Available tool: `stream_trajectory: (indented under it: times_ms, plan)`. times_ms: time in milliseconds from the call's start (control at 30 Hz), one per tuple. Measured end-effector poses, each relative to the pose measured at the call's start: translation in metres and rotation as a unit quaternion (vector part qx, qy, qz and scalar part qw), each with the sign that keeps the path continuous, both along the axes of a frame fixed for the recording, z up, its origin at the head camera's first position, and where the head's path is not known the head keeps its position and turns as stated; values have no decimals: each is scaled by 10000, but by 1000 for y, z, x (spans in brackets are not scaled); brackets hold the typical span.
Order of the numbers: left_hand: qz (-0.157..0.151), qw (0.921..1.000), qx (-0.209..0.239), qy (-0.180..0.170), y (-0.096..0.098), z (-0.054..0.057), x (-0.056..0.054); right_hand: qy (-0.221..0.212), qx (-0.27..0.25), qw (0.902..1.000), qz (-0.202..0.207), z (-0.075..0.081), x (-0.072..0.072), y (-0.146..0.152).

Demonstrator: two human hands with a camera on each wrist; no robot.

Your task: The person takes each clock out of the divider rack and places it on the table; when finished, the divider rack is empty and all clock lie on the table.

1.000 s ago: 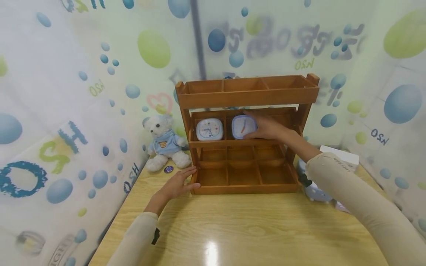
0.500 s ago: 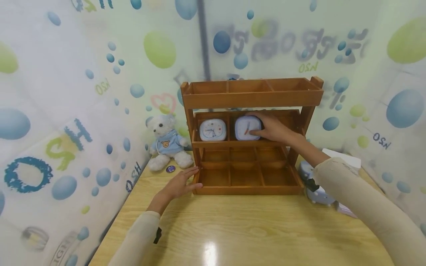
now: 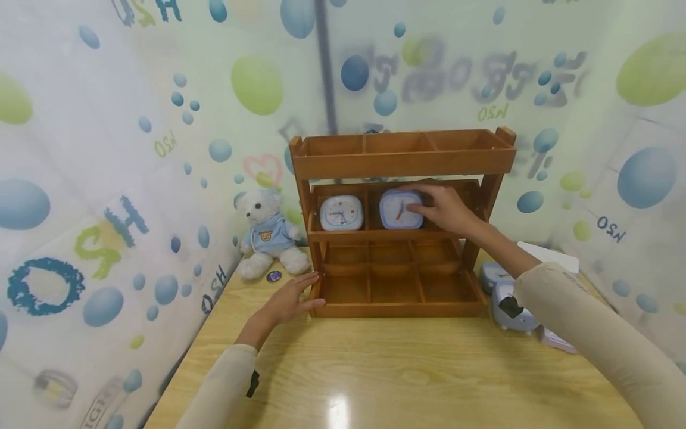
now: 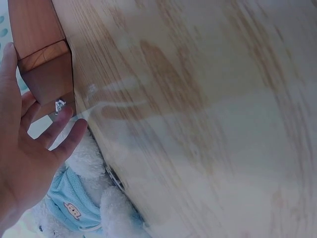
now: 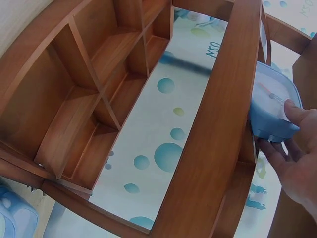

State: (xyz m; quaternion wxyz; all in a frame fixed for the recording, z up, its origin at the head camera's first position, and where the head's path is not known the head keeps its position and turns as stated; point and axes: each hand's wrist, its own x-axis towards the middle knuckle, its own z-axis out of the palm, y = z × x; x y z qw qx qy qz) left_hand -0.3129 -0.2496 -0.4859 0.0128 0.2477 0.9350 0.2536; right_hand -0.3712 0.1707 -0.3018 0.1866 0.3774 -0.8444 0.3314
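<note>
My right hand [image 3: 449,210] pinches a blue-rimmed alarm clock [image 3: 398,205] in the middle compartment of the shelf's second tier. The thumb lies on the clock face; in the right wrist view the other fingers reach beneath and behind the blue clock body [image 5: 272,106]. A white-faced alarm clock [image 3: 341,213] stands in the compartment to its left. At the lower left corner of the wooden shelf [image 3: 399,310], my left hand [image 3: 286,300] rests with fingers extended. The left wrist view shows these fingers [image 4: 69,141] loosely bent beside the shelf's end.
A white teddy bear [image 3: 266,235] in a blue hoodie sits left of the shelf, with a small round dark badge [image 3: 274,276] by it. Right of the shelf, partly behind my sleeve, are a light-blue object [image 3: 506,325], a white box [image 3: 552,257] and a pinkish item [image 3: 557,341].
My right thumb has moved from the blue clock's lower edge up onto its face. The clock now stands straighter. My left hand has stayed at the shelf corner.
</note>
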Motion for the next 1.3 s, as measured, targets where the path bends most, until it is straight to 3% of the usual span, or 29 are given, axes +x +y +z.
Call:
stream_trajectory:
  times_ms: [400,833,1067,1300]
  plan:
    - [-10,10000,61,-44,1,1,2,729,-126,9971,-167,7,21,16]
    - [62,10000,26,12,1,-1,3,376,-213,9985,-340,7,49,58]
    - [95,9999,45,-22,0,-4,3,631,42,9956,-695,-4,61,89]
    - [59,10000,-30,5,3,-2,0,395,123,9956,-838,-18,83,120]
